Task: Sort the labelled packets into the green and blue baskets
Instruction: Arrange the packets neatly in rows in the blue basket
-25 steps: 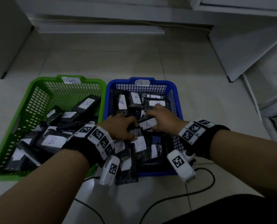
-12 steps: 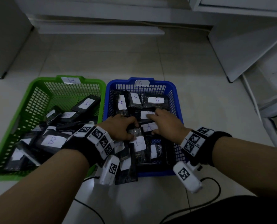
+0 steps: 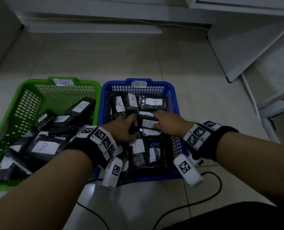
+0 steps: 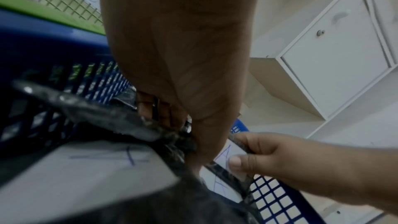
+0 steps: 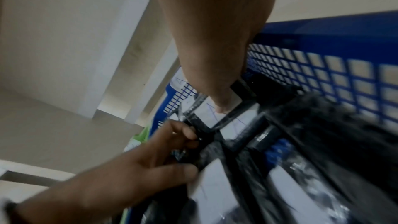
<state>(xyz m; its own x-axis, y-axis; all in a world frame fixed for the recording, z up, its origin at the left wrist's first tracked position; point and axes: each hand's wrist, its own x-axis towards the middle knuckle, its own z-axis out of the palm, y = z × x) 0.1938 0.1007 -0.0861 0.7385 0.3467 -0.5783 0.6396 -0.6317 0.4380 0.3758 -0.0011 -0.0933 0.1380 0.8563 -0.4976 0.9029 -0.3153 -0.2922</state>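
Both hands are inside the blue basket (image 3: 175, 103), tagged A, among black packets with white A labels. My left hand (image 3: 131, 126) curls its fingers (image 4: 159, 113) round the edge of a black packet (image 4: 103, 115) near the basket's middle. My right hand (image 3: 156, 121) pinches a packet labelled A (image 3: 147, 124), its thumb (image 4: 235, 161) lying on the white label (image 5: 206, 113). The two hands are almost touching. To the left, the green basket (image 3: 26, 90), tagged B, holds several packets labelled B (image 3: 44, 147).
The baskets stand side by side on a pale tiled floor (image 3: 121, 60). White cabinets (image 3: 247, 47) rise at the back and right. A black cable (image 3: 209, 195) loops over the floor in front of the blue basket. One packet (image 3: 129, 173) hangs over that basket's near rim.
My right hand has shifted the A packet slightly toward me, uncovering an A packet at the far right of the blue basket. The left hand has hardly moved.
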